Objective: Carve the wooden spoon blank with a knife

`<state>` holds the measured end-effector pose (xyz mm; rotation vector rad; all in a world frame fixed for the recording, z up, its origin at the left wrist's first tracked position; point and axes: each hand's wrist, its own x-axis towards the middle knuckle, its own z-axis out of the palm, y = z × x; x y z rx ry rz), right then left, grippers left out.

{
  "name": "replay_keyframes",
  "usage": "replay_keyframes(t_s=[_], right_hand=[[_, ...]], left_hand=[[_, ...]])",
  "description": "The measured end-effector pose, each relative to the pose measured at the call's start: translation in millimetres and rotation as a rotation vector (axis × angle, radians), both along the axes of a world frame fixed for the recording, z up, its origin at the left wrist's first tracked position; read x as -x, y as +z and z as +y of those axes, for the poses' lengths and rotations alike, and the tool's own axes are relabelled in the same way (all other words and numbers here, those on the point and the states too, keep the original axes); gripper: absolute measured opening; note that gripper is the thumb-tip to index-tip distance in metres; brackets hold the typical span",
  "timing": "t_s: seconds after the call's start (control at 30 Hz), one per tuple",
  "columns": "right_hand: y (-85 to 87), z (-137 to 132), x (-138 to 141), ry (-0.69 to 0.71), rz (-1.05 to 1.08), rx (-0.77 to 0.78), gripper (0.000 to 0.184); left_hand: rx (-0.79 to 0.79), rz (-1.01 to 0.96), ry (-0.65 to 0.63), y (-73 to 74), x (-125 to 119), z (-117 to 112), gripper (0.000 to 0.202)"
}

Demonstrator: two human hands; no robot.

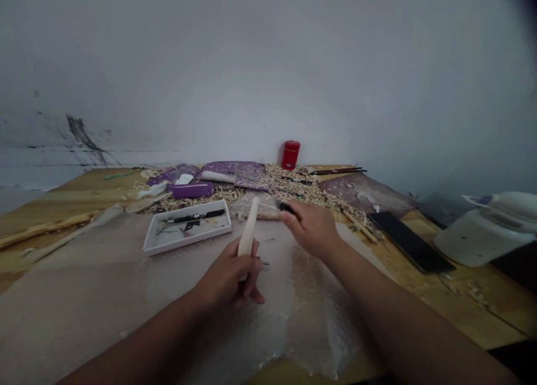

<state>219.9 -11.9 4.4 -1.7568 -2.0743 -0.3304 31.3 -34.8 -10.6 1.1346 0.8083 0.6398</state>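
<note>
My left hand [237,270] is wrapped round a pale wooden stick [250,222], which stands up out of the fist and leans slightly right. My right hand [314,225] is closed on a black-handled knife [285,206]. Its thin blade points left towards the upper part of the stick; whether it touches the wood I cannot tell. Below both hands lies a clear plastic sheet [188,301]. Just left of the stick, a white tray [188,240] holds a black-handled tool [201,215] and some small dark pieces.
Wood shavings [277,181] are heaped along the back, near a red tin [291,154] and a purple roll [192,190]. A black phone [411,242] and a white container [474,236] are at the right. Long sticks [46,228] lie at the left.
</note>
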Motion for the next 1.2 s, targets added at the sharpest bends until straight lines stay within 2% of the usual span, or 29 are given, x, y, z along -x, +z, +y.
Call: replay_keyframes(t_s=[0.1, 0.17, 0.23, 0.33, 0.43, 0.5, 0.57, 0.67, 0.73, 0.97, 1.1, 1.2], right_hand=[[-2.6, -12, 17, 0.24, -0.058, 0.08, 0.051], [-5.5, -16, 26, 0.345, -0.078, 0.129, 0.049], [-8.3, -18, 33, 0.392, -0.089, 0.165, 0.049], [-10.9, -17, 36, 0.384, -0.109, 0.174, 0.051], [-9.9, -10, 29, 0.322, -0.127, 0.167, 0.054], [-7.0, -2, 16, 0.182, -0.106, 0.155, 0.054], [-3.3, 7, 0, -0.051, -0.059, 0.109, 0.054], [0.2, 13, -17, -0.17, 0.033, -0.014, 0.055], [-0.3, 10, -14, -0.123, 0.035, -0.027, 0.054], [-9.4, -11, 26, 0.306, -0.086, 0.176, 0.052], [-10.2, -13, 30, 0.399, -0.101, 0.225, 0.05], [-9.2, -16, 31, 0.385, -0.123, 0.215, 0.052]], left_hand=[[-0.039, 0.064, 0.011, -0.5, 2, 6, 0.009], [-0.069, 0.096, 0.009, 0.3, 2, 8, 0.013], [-0.072, 0.106, -0.005, 1.3, 1, 10, 0.018], [-0.055, 0.062, -0.004, 1.8, 0, 9, 0.017], [-0.044, -0.002, 0.018, 0.4, -1, 5, 0.013], [-0.011, -0.02, -0.008, -0.7, -2, 0, 0.016], [0.017, -0.017, -0.051, -1.6, -3, -4, 0.021], [0.028, -0.04, -0.073, -3.0, -2, -4, 0.017], [0.0, -0.032, -0.112, -4.3, 0, 2, 0.011], [-0.08, 0.145, -0.067, -6.4, 2, 18, 0.007], [-0.144, 0.239, -0.073, -2.3, -1, 15, 0.01], [-0.142, 0.28, -0.086, 1.6, -1, 15, 0.009]])
